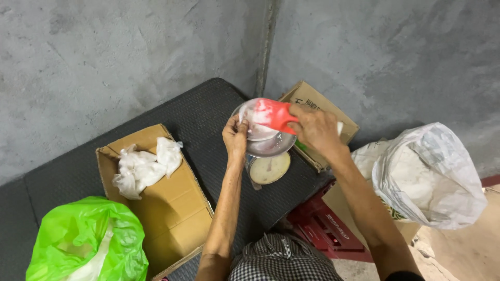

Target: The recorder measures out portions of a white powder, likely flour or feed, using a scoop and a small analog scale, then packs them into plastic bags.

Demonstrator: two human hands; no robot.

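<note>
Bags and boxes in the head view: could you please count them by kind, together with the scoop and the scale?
Small filled white bags in the open cardboard box: 3, as far as I can tell
Green plastic bag: 1
Large white sack: 1
Cardboard boxes: 2, the second behind the scale
Red scoop: 1
Scale: 1
Total: 9

Open brown cardboard box [172,208] at the dark mat's near-left edge; knotted white bags [140,169] in its far corner. Bright green plastic bag [86,242] just left of it. Second cardboard box [312,101] at the mat's far-right corner. Large white sack [432,179] off the right edge, contents probably white powder.
</note>
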